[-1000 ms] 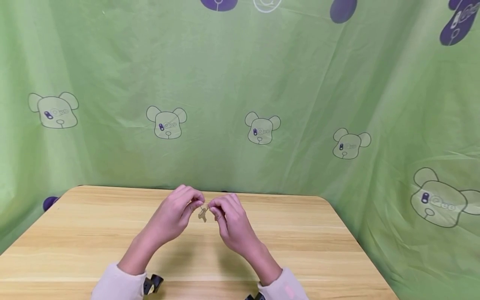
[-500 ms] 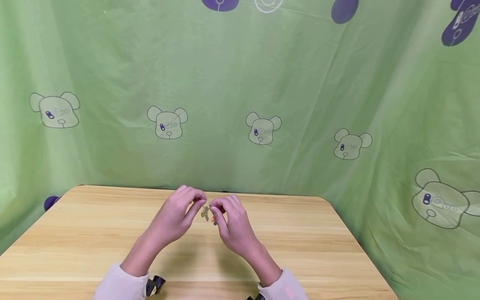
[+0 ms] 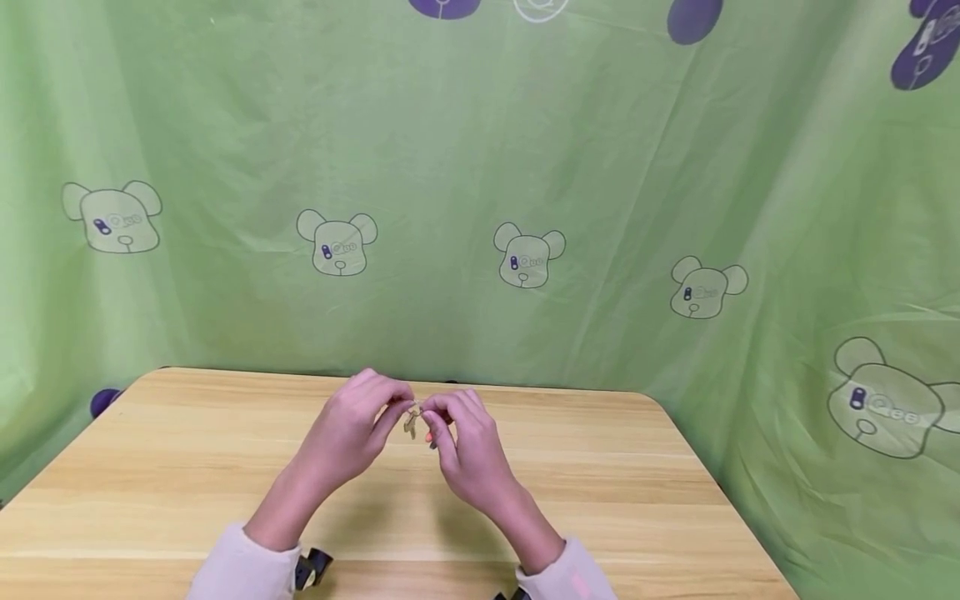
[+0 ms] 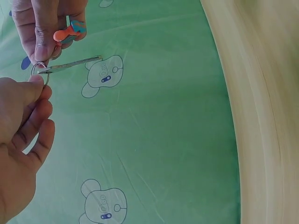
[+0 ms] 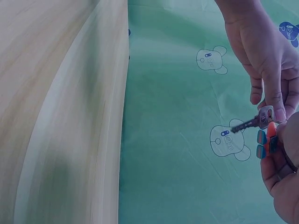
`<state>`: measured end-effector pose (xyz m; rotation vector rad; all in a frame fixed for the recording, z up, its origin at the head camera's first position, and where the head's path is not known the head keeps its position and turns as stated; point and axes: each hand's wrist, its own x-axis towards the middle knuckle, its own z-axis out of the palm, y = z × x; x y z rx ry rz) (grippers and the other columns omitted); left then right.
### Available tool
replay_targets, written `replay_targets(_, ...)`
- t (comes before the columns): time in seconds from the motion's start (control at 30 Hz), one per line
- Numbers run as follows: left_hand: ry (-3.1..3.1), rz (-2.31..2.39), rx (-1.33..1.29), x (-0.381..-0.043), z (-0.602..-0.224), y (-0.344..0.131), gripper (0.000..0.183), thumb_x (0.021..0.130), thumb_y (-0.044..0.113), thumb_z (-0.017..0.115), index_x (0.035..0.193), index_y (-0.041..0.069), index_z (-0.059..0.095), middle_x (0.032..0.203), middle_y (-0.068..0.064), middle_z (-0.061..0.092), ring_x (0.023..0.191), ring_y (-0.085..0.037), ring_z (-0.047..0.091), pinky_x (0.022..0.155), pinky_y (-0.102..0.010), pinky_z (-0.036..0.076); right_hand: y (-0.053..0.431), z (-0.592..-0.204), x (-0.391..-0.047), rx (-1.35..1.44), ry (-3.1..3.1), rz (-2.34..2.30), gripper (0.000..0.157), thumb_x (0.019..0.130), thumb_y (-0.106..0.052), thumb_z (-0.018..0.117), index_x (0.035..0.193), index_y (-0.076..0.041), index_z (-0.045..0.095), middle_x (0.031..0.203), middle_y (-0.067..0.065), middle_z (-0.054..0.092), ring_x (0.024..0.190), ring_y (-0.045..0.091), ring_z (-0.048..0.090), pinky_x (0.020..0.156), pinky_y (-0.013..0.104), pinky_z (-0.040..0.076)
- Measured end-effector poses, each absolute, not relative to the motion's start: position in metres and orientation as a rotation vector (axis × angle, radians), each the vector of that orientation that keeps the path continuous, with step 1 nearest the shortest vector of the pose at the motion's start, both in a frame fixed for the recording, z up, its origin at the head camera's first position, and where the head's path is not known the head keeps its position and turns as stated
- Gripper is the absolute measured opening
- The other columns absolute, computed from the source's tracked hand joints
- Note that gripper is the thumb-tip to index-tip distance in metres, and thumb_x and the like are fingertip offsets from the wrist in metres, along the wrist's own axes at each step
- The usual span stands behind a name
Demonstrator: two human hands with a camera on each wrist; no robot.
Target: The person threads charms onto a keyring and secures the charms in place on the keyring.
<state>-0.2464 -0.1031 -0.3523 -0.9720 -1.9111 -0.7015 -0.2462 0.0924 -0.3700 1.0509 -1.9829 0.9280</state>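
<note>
Bright, diffuse head view, soft shadows on the tabletop (image 3: 600, 483), dimmer wrist views

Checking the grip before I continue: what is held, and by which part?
A metal ring bearing a key: left hand and right hand pinch its opposite edges. Whether the orange-teal charm is gripped too, I can't tell.

Head view: taken from above the near side of the light wood-grain desk (image 3: 570, 483), facing forward and down across it to the green bear-printed fabric curtain (image 3: 420, 125) behind; the most distant view. Left and right wrist views: close range, above the desk, each turned sideways, the desk's edge running upright with the curtain beyond. Common to all three: left hand (image 3: 343, 429), right hand (image 3: 471, 442) and toothed metal key (image 5: 254, 122) above the desk.
</note>
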Motion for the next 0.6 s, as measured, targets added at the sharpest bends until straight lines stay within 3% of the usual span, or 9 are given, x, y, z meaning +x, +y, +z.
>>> replay_targets(0.23,-1.912,-0.811,-0.929,-0.2446,-0.3522,-0.0997,0.018,0.084,-0.007,0.078,0.092,0.006,0.069,0.084,0.002,0.068,0.077,-0.012,0.057,0.065,-0.027,0.052,0.0922,-0.3697,-0.2456,1.037,-1.969,0.941,0.004,0.101,-0.004,0.063,0.103,-0.002,0.066,0.089,0.002,0.064,0.085,0.016,0.057,0.071,0.029,0.049)
replay_targets(0.6,-1.875,-1.032,-0.832,-0.2443,-0.3547,-0.0926,0.009,0.089,-0.001,0.076,0.093,0.005,0.071,0.079,0.003,0.068,0.073,-0.008,0.060,0.065,-0.026,0.051,0.0910,-0.3685,-0.2452,1.008,-1.949,0.964,0.004,0.098,0.000,0.066,0.100,-0.003,0.065,0.087,0.002,0.064,0.083,0.016,0.058,0.072,0.026,0.048)
